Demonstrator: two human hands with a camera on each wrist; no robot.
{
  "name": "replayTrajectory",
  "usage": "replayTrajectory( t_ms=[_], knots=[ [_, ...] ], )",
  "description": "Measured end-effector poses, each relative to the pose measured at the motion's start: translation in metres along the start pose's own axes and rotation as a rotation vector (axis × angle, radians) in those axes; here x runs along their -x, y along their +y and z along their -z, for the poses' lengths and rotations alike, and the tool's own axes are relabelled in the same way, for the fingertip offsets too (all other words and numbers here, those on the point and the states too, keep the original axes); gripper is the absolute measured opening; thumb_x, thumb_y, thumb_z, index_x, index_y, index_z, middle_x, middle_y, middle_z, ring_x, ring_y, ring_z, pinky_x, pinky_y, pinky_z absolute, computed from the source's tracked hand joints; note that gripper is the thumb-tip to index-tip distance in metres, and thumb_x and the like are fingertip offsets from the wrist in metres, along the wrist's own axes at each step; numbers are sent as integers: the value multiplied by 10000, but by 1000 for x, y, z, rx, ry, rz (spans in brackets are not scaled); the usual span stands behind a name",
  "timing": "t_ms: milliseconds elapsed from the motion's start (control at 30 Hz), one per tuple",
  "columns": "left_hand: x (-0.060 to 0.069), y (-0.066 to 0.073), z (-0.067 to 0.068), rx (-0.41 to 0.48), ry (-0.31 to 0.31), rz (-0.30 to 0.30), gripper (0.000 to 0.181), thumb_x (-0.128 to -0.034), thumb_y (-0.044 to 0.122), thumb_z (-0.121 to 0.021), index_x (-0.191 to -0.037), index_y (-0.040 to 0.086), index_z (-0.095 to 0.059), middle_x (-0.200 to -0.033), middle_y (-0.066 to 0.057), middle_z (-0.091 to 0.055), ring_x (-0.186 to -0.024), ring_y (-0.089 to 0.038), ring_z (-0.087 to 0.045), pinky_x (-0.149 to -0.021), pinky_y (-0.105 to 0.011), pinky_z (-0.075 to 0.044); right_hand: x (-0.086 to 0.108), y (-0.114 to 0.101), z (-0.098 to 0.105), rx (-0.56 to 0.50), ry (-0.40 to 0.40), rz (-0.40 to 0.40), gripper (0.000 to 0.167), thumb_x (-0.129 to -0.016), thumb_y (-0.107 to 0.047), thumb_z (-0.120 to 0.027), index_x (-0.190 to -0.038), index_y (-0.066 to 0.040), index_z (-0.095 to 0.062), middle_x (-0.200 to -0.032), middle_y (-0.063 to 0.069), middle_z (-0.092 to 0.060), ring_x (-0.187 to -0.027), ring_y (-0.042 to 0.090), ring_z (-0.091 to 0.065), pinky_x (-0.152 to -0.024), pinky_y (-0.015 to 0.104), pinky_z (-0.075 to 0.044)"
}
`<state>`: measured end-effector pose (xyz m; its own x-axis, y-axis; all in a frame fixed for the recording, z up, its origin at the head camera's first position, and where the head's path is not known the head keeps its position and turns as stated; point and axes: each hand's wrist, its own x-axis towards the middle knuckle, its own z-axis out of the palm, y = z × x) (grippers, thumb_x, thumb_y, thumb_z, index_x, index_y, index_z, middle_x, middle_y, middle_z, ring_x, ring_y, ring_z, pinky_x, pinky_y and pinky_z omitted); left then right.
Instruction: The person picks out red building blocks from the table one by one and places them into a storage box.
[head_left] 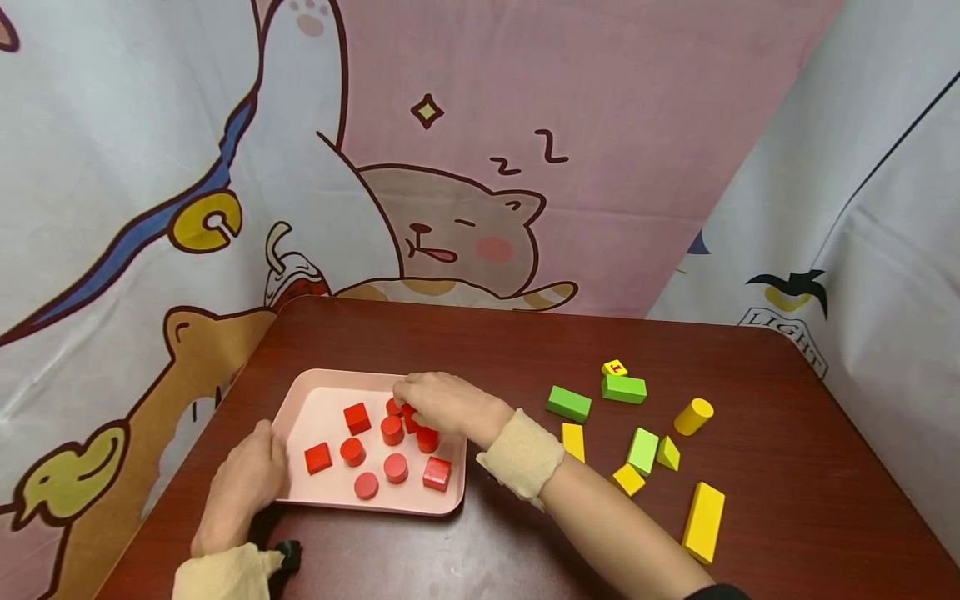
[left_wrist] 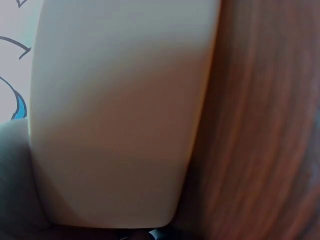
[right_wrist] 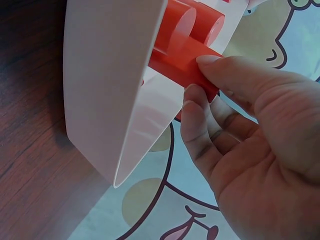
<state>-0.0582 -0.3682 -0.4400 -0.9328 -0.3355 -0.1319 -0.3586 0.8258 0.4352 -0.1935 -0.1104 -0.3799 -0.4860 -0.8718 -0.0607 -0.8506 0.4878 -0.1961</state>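
Observation:
A pink tray (head_left: 330,492) on the table holds several red blocks, among them a red cylinder (head_left: 352,452) and a red cube (head_left: 357,418). At the tray's left rim, my left hand (head_left: 243,479) grips the edge; its fingertips are hidden. My right hand (head_left: 450,406) reaches over the tray's far right part. In the right wrist view, the thumb and fingers of that hand pinch a red block (right_wrist: 187,75), beside other red blocks. The left wrist view is mostly filled by the tray's pale wall (left_wrist: 120,125).
To the right of the tray lie several green and yellow blocks, including a green block (head_left: 568,403), a yellow cylinder (head_left: 693,416) and a long yellow block (head_left: 703,522). A printed cloth (head_left: 637,125) hangs behind the brown table (head_left: 787,417).

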Motion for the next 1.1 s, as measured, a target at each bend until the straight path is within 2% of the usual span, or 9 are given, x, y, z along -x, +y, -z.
replayTrajectory(
  t_ms=[267,433,533,700,800,933,1100],
  knots=[
    [-4,0,-1,-6,19,-29,215,-1005,170,-347,-1001,-32,-421,-819,-229,-521,-747,-418,-560,-628,-533,-401,1,1,-1,10,-3,-10,183,-874,-101,-718,-1012,-167,-617,-926,-57,-579,-762,89,-546,-722,232,-446],
    [-8,-1,-5,-8,37,-49,217,-1002,162,-336,-974,-33,-428,-816,-252,-530,-772,-474,-567,-628,-561,-403,5,5,-1,42,35,-9,217,-871,-143,-732,-1056,-178,-624,-937,-51,-559,-811,108,-549,-725,248,-457],
    [-10,-1,-5,-7,13,-34,220,-1003,164,-336,-1003,-38,-424,-822,-239,-528,-754,-425,-567,-632,-540,-407,11,8,-1,82,95,-4,253,-881,-195,-726,-1117,-183,-638,-964,-45,-563,-877,129,-541,-772,255,-459],
    [-16,-2,-7,8,16,-40,254,-1005,180,-334,-1035,-52,-433,-872,-270,-545,-787,-441,-576,-655,-552,-412,24,12,3,147,222,11,244,-902,-234,-690,-1138,-184,-655,-1034,-36,-598,-950,150,-530,-840,290,-434],
    [-22,-5,-9,51,33,-59,348,-1022,236,-323,-1122,-82,-423,-986,-329,-555,-865,-487,-577,-706,-580,-420,31,18,4,151,283,12,202,-920,-231,-651,-1117,-188,-656,-1054,-34,-603,-985,158,-524,-847,310,-418],
    [-27,-10,-6,95,38,-89,542,-1040,351,-302,-1249,-146,-352,-1152,-397,-493,-1018,-545,-528,-811,-626,-402,41,30,4,147,368,16,157,-950,-237,-592,-1080,-178,-660,-1057,-28,-606,-998,168,-525,-841,327,-411],
    [-31,-11,4,47,-1,-90,733,-1027,483,-268,-1303,-196,-282,-1207,-444,-401,-1091,-586,-451,-878,-657,-358,57,51,3,119,424,-27,157,-961,-249,-588,-1072,-167,-664,-1058,-25,-606,-982,173,-531,-816,338,-412]
  ],
)
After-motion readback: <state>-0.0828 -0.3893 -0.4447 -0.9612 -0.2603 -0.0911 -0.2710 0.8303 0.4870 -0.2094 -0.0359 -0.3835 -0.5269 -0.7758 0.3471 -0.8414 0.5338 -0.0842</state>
